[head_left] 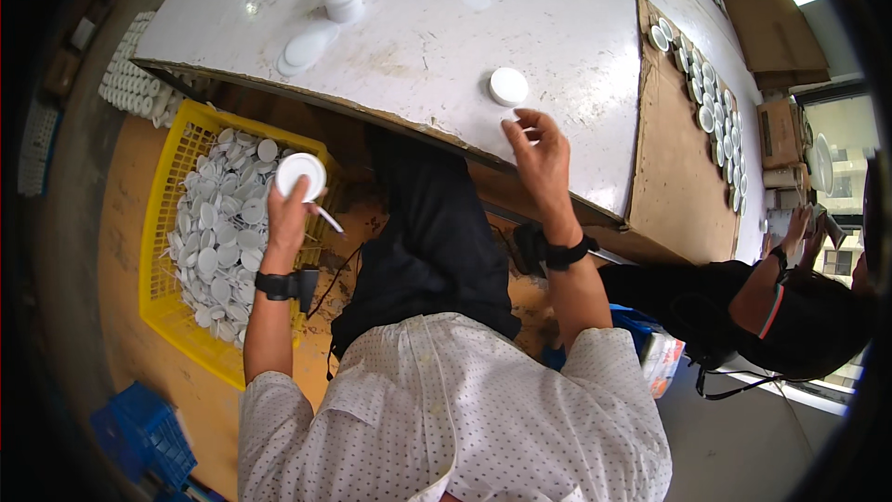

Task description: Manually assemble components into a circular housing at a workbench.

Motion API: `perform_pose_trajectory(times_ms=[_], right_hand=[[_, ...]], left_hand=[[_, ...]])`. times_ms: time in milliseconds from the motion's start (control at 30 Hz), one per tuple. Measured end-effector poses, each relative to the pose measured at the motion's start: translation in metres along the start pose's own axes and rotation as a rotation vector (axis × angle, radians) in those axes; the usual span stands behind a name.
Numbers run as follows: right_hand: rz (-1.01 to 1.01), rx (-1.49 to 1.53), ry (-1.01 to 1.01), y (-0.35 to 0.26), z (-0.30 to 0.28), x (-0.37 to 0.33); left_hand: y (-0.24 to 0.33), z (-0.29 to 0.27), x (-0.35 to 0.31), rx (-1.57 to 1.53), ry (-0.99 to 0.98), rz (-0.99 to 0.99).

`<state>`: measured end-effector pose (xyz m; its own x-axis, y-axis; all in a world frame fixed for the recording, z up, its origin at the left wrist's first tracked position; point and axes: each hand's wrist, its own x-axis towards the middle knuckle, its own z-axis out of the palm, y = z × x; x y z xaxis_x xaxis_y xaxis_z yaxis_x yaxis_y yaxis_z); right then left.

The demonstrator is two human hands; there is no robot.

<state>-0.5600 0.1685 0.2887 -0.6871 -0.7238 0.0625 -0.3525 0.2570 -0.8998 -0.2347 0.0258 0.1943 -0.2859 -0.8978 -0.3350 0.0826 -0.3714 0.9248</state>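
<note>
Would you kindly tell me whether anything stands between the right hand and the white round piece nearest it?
Nothing visible blocks the right hand from the white round piece; tabletop shows between them, with a small pale patch near the fingers that I cannot identify.

Tabletop point(418, 58) gap between stack point(342, 2) and white disc point(508, 85), cardboard point(667, 163) (loaded) rightward

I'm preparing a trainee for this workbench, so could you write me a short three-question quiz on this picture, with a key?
1. What does the left hand hold?
a) a cloth
b) a white disc
c) a cardboard box
2. True or false: the yellow basket on the person's left holds many white pieces.
3. Fill the gap: the cardboard sheet on the table lies to the ____ of the right hand.

Key: 1 b; 2 true; 3 right.
</note>
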Motion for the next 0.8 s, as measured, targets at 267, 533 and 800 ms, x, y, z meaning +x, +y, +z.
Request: perform_pose_trajectory(times_ms=[267, 533, 800], right_hand=[[0.088, -0.361, 0.068, 0.022, -0.003, 0.078], [0.147, 0.0, 0.043, 0.025, -0.002, 0.082], [0.274, 0.272, -0.049, 0.026, -0.011, 0.079]], left_hand=[[-0.027, -0.204, 0.017, 0.216, 0.728, -0.145], [-0.102, -0.127, -0.018, 0.159, 0.383, -0.167], [-0.074, -0.005, -0.026, 0.324, -0.061, -0.133]])
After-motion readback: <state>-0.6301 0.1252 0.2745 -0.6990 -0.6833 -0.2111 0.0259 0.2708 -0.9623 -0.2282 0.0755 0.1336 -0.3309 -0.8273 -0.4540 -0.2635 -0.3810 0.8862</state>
